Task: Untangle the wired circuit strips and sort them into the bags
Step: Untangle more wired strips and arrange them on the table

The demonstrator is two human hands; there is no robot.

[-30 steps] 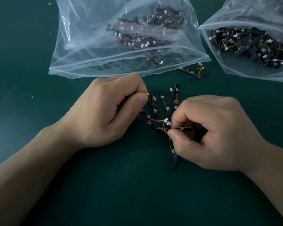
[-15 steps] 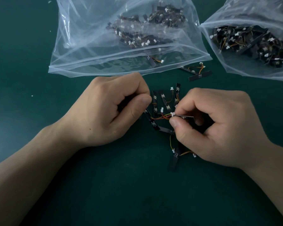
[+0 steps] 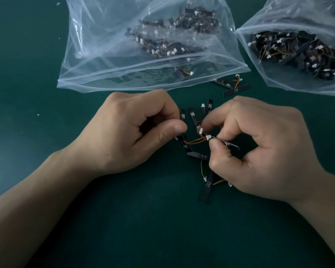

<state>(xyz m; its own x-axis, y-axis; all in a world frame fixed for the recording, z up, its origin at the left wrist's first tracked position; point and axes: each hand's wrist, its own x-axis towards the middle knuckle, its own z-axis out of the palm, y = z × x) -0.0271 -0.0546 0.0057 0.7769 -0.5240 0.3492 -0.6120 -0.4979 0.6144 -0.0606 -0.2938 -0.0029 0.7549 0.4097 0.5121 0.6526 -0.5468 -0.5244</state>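
Note:
A small tangle of black circuit strips (image 3: 196,154) with white plugs and red, orange and green wires lies on the green mat between my hands. My left hand (image 3: 135,130) pinches one strip (image 3: 183,141) at the tangle's left side. My right hand (image 3: 259,147) pinches another thin strip (image 3: 229,144) near its white plug, held just above the mat. Coloured wires (image 3: 193,141) stretch between the two held strips. One more strip (image 3: 207,187) lies below, partly under my right hand. Two clear bags with strips lie beyond: a left bag (image 3: 108,60) and a right bag (image 3: 275,78).
Two loose strips with wires (image 3: 234,87) lie between the bags' front edges. One strip with a white plug (image 3: 179,72) sits just inside the left bag's mouth. Small white specks dot the green mat (image 3: 46,132) at the left.
My right hand lifted its strip upward and slightly right, drawing the wires taut and uncovering the lower strips. My left hand kept its pinch, shifting only a little.

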